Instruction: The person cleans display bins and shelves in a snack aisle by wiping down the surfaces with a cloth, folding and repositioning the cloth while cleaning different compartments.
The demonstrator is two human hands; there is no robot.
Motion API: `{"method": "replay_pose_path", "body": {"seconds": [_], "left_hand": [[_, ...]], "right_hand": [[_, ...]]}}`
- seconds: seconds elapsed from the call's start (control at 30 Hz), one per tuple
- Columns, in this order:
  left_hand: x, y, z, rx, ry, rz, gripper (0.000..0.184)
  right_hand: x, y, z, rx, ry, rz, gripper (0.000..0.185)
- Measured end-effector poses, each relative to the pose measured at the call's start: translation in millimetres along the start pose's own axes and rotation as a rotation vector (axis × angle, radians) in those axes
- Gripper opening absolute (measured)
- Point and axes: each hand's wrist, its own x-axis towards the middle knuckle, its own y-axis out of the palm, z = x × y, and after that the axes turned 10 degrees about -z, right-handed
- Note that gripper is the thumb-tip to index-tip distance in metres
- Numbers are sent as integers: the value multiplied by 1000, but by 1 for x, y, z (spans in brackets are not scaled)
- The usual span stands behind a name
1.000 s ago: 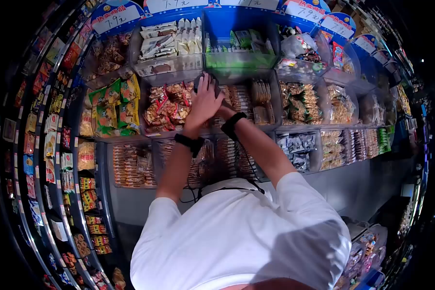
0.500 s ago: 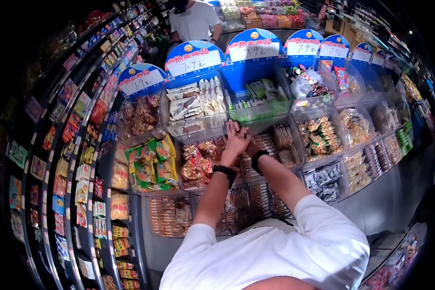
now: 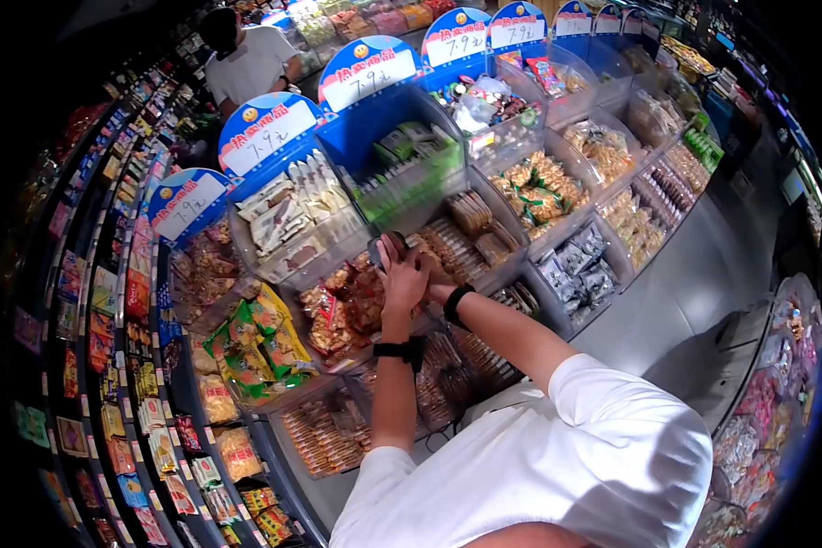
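Observation:
My left hand (image 3: 405, 281) and my right hand (image 3: 437, 277) are together over the inner edge of the snack bins. The left fingers are bent around a small dark thing (image 3: 374, 250) that I cannot make out. My right hand lies against the left, its fingers mostly hidden. Both wrists wear black bands. Beneath and beside the hands are a bin of red-and-tan packaged snacks (image 3: 342, 306) and one of brown wrapped snacks (image 3: 454, 248). Beyond them are a bin of white-wrapped bars (image 3: 292, 212) and a green-fronted bin (image 3: 409, 187) with green packets.
Blue price signs (image 3: 269, 137) stand along the back of the bins. Tall snack shelves (image 3: 110, 338) line the left. A person in a white shirt (image 3: 251, 68) stands behind the display. Another snack display (image 3: 758, 420) is at the lower right, beyond the grey floor (image 3: 667, 283).
The view has turned, and the bins now slant up to the right. My hands have shifted left and slightly down in the picture, still together. The other person appears farther left.

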Motion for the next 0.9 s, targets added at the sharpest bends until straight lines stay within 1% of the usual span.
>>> {"method": "replay_pose_path", "body": {"seconds": [0.03,0.07,0.13,0.17,0.23,0.3,0.37,0.43,0.47,0.5,0.53,0.57,0.6,0.63,0.67,0.7,0.73,0.77,0.8,0.83,0.87,0.9], "left_hand": [[-11,-6,-9,-33,-38,22,38],[-20,-3,-8,-22,-20,12,37],[-39,3,-4,-21,27,-65,37],[-44,12,6,-53,1,-80,38],[-45,19,17,-255,-36,-188,39],[-38,23,18,-156,-50,-227,40],[-35,19,8,-177,-61,-255,41],[-37,26,2,-173,-74,-339,45],[-37,28,3,-150,-86,-348,49],[-38,29,0,-27,-164,-291,51],[-36,23,-13,-54,-224,-316,52],[-38,17,-28,-80,-281,-331,53],[-38,15,-45,-24,-320,-364,55],[-32,13,-67,-13,-315,-367,55],[-26,10,-88,-24,-360,-381,57],[-25,4,-108,-32,-406,-379,58],[-20,-5,-130,-125,-372,-297,61],[-12,4,-143,-57,-319,-308,60],[-6,17,-151,-126,-251,-305,59],[5,32,-157,-199,-184,-319,58],[14,48,-164,-236,-50,-348,52],[20,51,-183,-315,20,-374,49]], "right_hand": [[-4,6,0,-6,0,-1,47],[-8,9,1,-4,0,5,48],[-11,10,0,-7,6,37,50],[-12,10,0,-16,1,63,50],[-13,2,1,-11,10,100,52],[-12,-8,3,-13,7,136,54],[-13,-13,5,-4,-2,173,56],[-13,-21,9,22,-22,236,57],[-9,-26,12,35,-27,279,58],[-3,-31,14,51,-25,314,59],[5,-39,16,74,-28,349,60],[13,-50,18,98,49,387,56],[19,-58,13,-15,79,423,55],[25,-70,11,-139,3,410,52],[31,-82,10,-264,-70,392,49],[29,-92,10,-395,-224,322,46],[34,-111,16,-554,-441,187,42],[34,-137,21,-647,-359,228,31],[32,-165,43,-745,-280,274,21],[33,-195,56,-976,-478,200,18],[37,-213,53,-1071,-378,181,18],[28,-238,77,-1019,-334,110,21]]}}
